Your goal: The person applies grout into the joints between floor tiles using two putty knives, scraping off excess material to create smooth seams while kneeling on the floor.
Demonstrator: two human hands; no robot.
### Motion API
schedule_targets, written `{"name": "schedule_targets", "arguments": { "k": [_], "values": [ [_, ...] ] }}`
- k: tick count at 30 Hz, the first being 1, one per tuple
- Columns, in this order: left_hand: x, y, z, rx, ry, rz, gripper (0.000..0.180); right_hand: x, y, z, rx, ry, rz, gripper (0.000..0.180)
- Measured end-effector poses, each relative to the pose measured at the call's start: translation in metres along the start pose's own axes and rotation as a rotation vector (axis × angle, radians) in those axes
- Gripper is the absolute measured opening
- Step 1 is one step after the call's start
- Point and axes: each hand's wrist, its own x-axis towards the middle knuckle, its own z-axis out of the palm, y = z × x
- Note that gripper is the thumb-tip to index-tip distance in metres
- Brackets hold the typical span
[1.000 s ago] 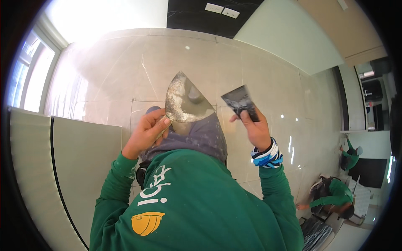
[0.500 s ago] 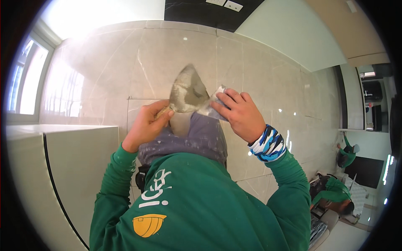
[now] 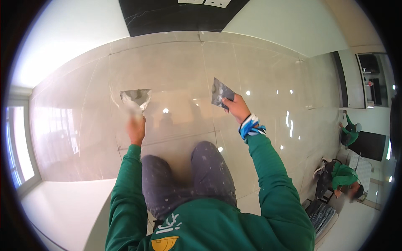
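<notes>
Left hand (image 3: 136,129) clamped on scraper (image 3: 140,95), fingers blurred, blade pointing ahead over tile floor (image 3: 167,69). Right hand (image 3: 239,109) clamped on one end of dark plate (image 3: 221,91), pale smears on it. Tools well apart, both beyond knees (image 3: 212,161). Two co-workers (image 3: 344,175) far right.

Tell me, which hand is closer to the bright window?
Left. The left hand, holding a wide scraper, is to the right of the window; the right hand, holding a dark flat blade, is much farther right of it.
</notes>
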Motion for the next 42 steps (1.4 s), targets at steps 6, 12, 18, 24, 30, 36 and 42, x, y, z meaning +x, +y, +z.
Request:
{"name": "schedule_targets", "arguments": {
  "k": [6,12,18,24,30,36,42],
  "values": [
    [0.032,-0.103,0.012,0.621,-0.022,0.197,0.047,0.139,0.038,0.015,-0.513,0.248,-0.079,0.035],
    [0.03,-0.102,0.058,0.738,0.032,0.407,0.056,0.25,0.041,0.003,-0.56,0.517,-0.129,0.051],
    [0.01,-0.086,0.04,0.842,0.027,0.31,0.05,0.272,0.058,0.002,-0.752,0.484,-0.046,0.028],
    [0.013,-0.073,0.022,0.861,0.055,0.236,0.049,0.315,0.032,0.049,-0.916,0.432,-0.076,0.028],
    [0.011,-0.069,0.036,0.85,0.04,0.226,0.05,0.346,0.059,0.058,-1.016,0.478,-0.079,0.025],
    [0.01,-0.069,0.026,0.868,0.036,0.206,0.049,0.342,0.055,0.075,-1.057,0.329,-0.116,0.024],
    [0.015,-0.065,0.047,0.818,0.022,0.223,0.048,0.36,0.062,0.033,-1.288,0.379,-0.145,0.026]
  ]
}}
